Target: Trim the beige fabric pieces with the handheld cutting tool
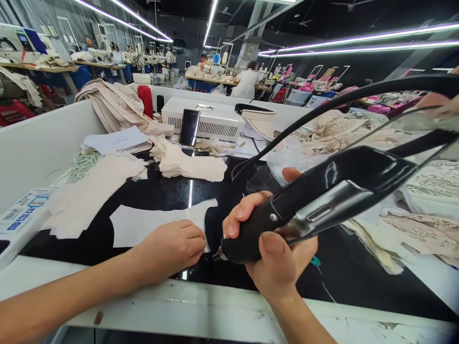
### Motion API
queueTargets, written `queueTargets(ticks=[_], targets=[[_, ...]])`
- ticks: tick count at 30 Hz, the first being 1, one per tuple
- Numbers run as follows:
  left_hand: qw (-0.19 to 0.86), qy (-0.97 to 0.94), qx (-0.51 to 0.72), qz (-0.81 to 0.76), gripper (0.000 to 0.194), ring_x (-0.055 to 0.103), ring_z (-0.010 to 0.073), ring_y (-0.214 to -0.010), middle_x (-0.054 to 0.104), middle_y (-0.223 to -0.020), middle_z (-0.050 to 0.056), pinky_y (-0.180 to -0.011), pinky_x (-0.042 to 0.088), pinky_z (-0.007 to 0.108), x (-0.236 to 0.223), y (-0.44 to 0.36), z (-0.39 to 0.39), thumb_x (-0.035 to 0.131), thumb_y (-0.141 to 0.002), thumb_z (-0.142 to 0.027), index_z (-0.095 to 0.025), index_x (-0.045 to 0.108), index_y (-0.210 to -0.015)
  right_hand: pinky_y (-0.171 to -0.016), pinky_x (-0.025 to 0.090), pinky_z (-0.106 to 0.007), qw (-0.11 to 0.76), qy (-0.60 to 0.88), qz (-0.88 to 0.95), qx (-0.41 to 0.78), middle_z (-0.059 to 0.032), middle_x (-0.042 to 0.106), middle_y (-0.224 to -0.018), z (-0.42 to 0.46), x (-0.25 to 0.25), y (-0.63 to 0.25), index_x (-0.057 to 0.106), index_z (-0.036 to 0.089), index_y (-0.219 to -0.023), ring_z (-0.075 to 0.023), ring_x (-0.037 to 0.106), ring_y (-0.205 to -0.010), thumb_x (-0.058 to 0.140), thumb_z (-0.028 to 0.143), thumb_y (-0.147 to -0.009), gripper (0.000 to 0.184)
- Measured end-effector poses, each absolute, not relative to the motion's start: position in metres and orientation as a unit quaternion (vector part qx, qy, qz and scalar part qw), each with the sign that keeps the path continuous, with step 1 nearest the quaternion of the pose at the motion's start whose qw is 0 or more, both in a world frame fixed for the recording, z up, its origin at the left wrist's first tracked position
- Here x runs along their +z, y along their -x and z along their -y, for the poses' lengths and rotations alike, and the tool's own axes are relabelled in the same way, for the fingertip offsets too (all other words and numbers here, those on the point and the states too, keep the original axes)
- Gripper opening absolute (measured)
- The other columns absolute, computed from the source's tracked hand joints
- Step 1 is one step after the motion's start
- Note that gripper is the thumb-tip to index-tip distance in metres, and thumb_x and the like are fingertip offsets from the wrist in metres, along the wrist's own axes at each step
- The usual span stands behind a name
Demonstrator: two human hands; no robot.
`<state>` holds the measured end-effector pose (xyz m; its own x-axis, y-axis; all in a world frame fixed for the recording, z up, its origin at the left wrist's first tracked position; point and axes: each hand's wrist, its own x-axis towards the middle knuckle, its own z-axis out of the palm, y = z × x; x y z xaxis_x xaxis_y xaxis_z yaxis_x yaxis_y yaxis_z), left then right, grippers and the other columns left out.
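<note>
My right hand is wrapped round a black hand-held corded tool. The tool has a bright metal lever along its side, and its small metal tip points down and left, close to the work surface. A white, curved cut piece, fabric or paper, lies flat on the black glossy tabletop. Near its right end my left hand rests with curled fingers closed on the edge. The fingertips are partly hidden. The tool's tip is just right of these fingers.
Stacks of pale cut pieces lie at the left and at the back. A phone leans on a white vented box. Black cables arch over the right side, above lace fabric. People sit farther off.
</note>
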<state>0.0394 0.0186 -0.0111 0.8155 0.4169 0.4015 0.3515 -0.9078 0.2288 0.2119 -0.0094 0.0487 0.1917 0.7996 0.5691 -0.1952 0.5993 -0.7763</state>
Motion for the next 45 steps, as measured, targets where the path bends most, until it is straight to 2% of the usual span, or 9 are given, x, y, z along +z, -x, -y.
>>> queueTargets(ticks=[9, 17, 24, 31, 37, 43, 45], targets=[[0.136, -0.930, 0.269, -0.208, 0.018, 0.064, 0.0184, -0.086, 0.071, -0.091, 0.004, -0.086, 0.052, 0.028, -0.012, -0.039, -0.018, 0.054, -0.102, -0.011, -0.017, 0.067, -0.091, -0.046, 0.051, -0.032, 0.735, 0.281, 0.529, 0.318, 0.0041, 0.062, -0.081, 0.003, 0.043, -0.209, 0.052, 0.040, -0.135, -0.0164, 0.060, -0.052, 0.079, 0.050, -0.086, 0.056], [0.137, -0.933, 0.261, -0.204, 0.019, 0.064, 0.0195, -0.087, 0.071, -0.093, 0.005, -0.086, 0.052, 0.030, -0.013, -0.038, -0.019, 0.051, -0.105, -0.013, -0.017, 0.066, -0.093, -0.047, 0.053, -0.033, 0.733, 0.290, 0.524, 0.323, 0.0032, 0.062, -0.082, 0.005, 0.044, -0.207, 0.053, 0.041, -0.134, -0.0171, 0.061, -0.053, 0.080, 0.048, -0.086, 0.056], [0.150, -0.933, 0.254, -0.205, 0.019, 0.064, 0.0191, -0.089, 0.072, -0.097, 0.006, -0.087, 0.051, 0.030, -0.011, -0.037, -0.019, 0.051, -0.106, -0.014, -0.017, 0.067, -0.096, -0.046, 0.054, -0.032, 0.756, 0.269, 0.502, 0.321, 0.0037, 0.065, -0.078, 0.003, 0.046, -0.207, 0.060, 0.036, -0.127, -0.0157, 0.061, -0.052, 0.086, 0.043, -0.081, 0.053], [0.149, -0.928, 0.274, -0.206, 0.022, 0.066, 0.0197, -0.088, 0.073, -0.097, 0.006, -0.084, 0.051, 0.031, -0.013, -0.036, -0.020, 0.049, -0.109, -0.019, -0.016, 0.069, -0.098, -0.042, 0.055, -0.028, 0.765, 0.224, 0.524, 0.301, 0.0031, 0.066, -0.079, -0.002, 0.043, -0.205, 0.060, 0.032, -0.133, -0.0139, 0.062, -0.051, 0.084, 0.035, -0.084, 0.054], [0.141, -0.925, 0.264, -0.234, 0.020, 0.062, 0.0193, -0.082, 0.068, -0.091, 0.005, -0.077, 0.051, 0.029, -0.010, -0.037, -0.021, 0.052, -0.106, -0.014, -0.015, 0.066, -0.093, -0.044, 0.056, -0.027, 0.766, 0.221, 0.523, 0.303, 0.0030, 0.065, -0.080, -0.002, 0.042, -0.204, 0.061, 0.033, -0.134, -0.0128, 0.063, -0.052, 0.084, 0.034, -0.084, 0.055], [0.145, -0.929, 0.272, -0.205, 0.016, 0.062, 0.0200, -0.102, 0.067, -0.105, 0.007, -0.097, 0.049, 0.031, -0.010, -0.036, -0.021, 0.052, -0.104, -0.006, -0.015, 0.065, -0.099, -0.044, 0.054, -0.029, 0.765, 0.233, 0.522, 0.298, 0.0033, 0.066, -0.078, -0.002, 0.044, -0.204, 0.062, 0.034, -0.133, -0.0136, 0.061, -0.050, 0.085, 0.036, -0.083, 0.055], [0.152, -0.935, 0.257, -0.189, 0.015, 0.062, 0.0199, -0.101, 0.068, -0.105, 0.006, -0.096, 0.049, 0.031, -0.012, -0.034, -0.022, 0.053, -0.103, -0.005, -0.015, 0.065, -0.102, -0.043, 0.054, -0.028, 0.765, 0.231, 0.521, 0.300, 0.0033, 0.067, -0.078, -0.002, 0.044, -0.204, 0.061, 0.034, -0.133, -0.0135, 0.061, -0.050, 0.085, 0.036, -0.083, 0.055]])
